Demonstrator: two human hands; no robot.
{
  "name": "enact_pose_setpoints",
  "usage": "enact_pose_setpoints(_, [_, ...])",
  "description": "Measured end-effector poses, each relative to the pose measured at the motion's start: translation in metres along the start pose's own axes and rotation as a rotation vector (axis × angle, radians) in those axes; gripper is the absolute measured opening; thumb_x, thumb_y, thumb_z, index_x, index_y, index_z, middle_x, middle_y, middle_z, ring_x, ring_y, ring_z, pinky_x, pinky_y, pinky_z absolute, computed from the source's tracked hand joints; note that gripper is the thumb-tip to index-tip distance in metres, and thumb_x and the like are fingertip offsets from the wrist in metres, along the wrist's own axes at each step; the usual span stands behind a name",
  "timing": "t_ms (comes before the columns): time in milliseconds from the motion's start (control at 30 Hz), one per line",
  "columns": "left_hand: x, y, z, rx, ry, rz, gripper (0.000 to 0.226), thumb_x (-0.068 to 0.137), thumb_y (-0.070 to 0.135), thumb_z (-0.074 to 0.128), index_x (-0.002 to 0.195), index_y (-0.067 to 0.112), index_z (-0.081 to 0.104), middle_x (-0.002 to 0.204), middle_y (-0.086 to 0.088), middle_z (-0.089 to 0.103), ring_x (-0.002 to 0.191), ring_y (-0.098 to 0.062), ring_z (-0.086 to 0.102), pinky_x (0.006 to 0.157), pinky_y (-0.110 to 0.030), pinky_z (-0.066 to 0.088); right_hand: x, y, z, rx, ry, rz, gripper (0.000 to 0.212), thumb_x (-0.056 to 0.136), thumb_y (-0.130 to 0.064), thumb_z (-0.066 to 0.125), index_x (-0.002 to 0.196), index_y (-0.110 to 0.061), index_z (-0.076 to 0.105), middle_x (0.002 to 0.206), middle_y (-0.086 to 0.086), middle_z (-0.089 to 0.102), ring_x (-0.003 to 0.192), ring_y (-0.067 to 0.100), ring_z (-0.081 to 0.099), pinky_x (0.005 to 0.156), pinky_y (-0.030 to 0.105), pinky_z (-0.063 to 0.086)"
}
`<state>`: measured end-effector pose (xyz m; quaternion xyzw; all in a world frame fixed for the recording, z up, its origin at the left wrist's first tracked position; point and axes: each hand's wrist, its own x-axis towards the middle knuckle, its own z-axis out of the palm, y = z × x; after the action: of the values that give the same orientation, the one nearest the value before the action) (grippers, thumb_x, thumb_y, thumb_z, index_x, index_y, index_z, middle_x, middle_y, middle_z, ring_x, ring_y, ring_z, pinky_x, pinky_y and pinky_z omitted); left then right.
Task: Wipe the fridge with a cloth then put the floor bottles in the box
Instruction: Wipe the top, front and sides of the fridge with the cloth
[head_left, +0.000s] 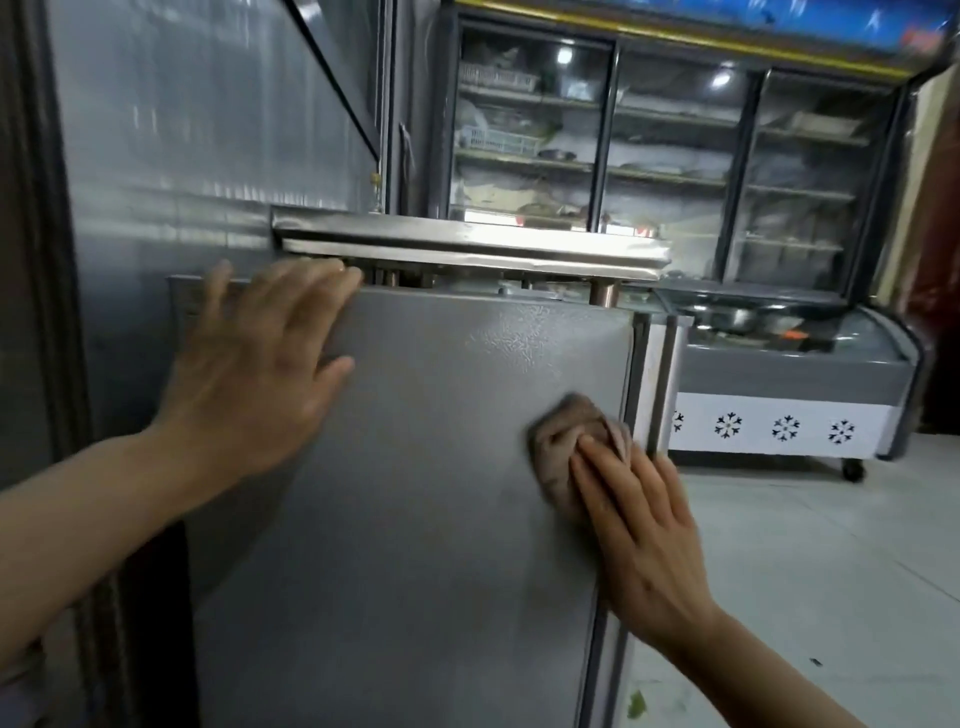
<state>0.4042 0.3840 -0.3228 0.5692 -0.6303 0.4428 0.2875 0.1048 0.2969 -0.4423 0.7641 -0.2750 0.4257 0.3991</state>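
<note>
A grey fridge (415, 467) with a textured side panel fills the middle of the head view. My left hand (260, 364) lies flat against its upper left corner, fingers straight and spread. My right hand (634, 525) presses a crumpled brownish cloth (563, 436) against the panel near its right edge, fingers straight over the cloth. No floor bottles or box are in view.
A steel shelf (467, 244) juts out just above the fridge top. A glass-door display cooler (675, 145) stands behind, and a chest freezer (789, 384) with snowflake marks sits at the right. Pale tiled floor (805, 571) lies to the right. A grey wall panel (182, 130) is at the left.
</note>
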Motion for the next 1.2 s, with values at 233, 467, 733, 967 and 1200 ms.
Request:
enact_pose_setpoints(233, [-0.011, -0.025, 0.004, -0.102, 0.051, -0.162, 0.056, 0.079, 0.033, 0.040, 0.128, 0.006, 0.049, 0.121, -0.020, 0.052, 0.107, -0.041, 0.044, 0.089, -0.052, 0.038, 0.087, -0.010, 0.011, 0.084, 0.226, 0.286, 0.058, 0.087, -0.019, 0.039, 0.142, 0.001, 0.036, 0.152, 0.018, 0.025, 0.143, 0.036, 0.016, 0.116, 0.047, 0.018])
enact_pose_setpoints(467, [-0.012, -0.021, -0.003, -0.159, 0.027, -0.187, 0.058, 0.079, 0.035, 0.038, 0.130, 0.008, 0.047, 0.124, -0.016, 0.052, 0.113, -0.037, 0.040, 0.089, -0.052, 0.040, 0.026, -0.018, 0.011, 0.013, -0.059, -0.158, 0.065, 0.079, -0.014, 0.048, 0.142, -0.010, 0.033, 0.153, 0.007, 0.029, 0.140, 0.029, 0.026, 0.113, 0.046, 0.020])
enact_pose_setpoints(733, [-0.024, -0.058, -0.010, -0.187, -0.013, -0.130, 0.065, 0.075, 0.023, 0.071, 0.132, 0.007, 0.045, 0.129, -0.015, 0.051, 0.118, -0.038, 0.038, 0.098, -0.047, 0.032, 0.128, -0.051, 0.013, 0.146, 0.135, 0.020, 0.055, 0.089, -0.019, 0.043, 0.143, -0.006, 0.038, 0.151, 0.011, 0.033, 0.143, 0.033, 0.022, 0.117, 0.046, 0.017])
enact_pose_setpoints(967, [-0.030, -0.061, -0.016, -0.231, -0.054, -0.120, 0.074, 0.072, 0.014, 0.073, 0.138, 0.012, 0.040, 0.139, -0.010, 0.045, 0.126, -0.034, 0.036, 0.106, -0.045, 0.028, 0.067, -0.085, 0.021, 0.095, -0.075, -0.238, 0.063, 0.081, -0.010, 0.046, 0.144, -0.010, 0.037, 0.152, 0.004, 0.029, 0.144, 0.029, 0.018, 0.118, 0.039, 0.014])
enact_pose_setpoints(1200, [-0.033, -0.059, -0.013, -0.315, -0.052, -0.168, 0.082, 0.075, 0.013, 0.070, 0.145, 0.019, 0.028, 0.150, 0.000, 0.032, 0.134, -0.027, 0.025, 0.108, -0.039, 0.025, 0.162, -0.109, 0.020, 0.187, 0.137, 0.018, 0.054, 0.086, -0.018, 0.053, 0.139, -0.011, 0.046, 0.149, 0.007, 0.038, 0.141, 0.031, 0.028, 0.115, 0.045, 0.022])
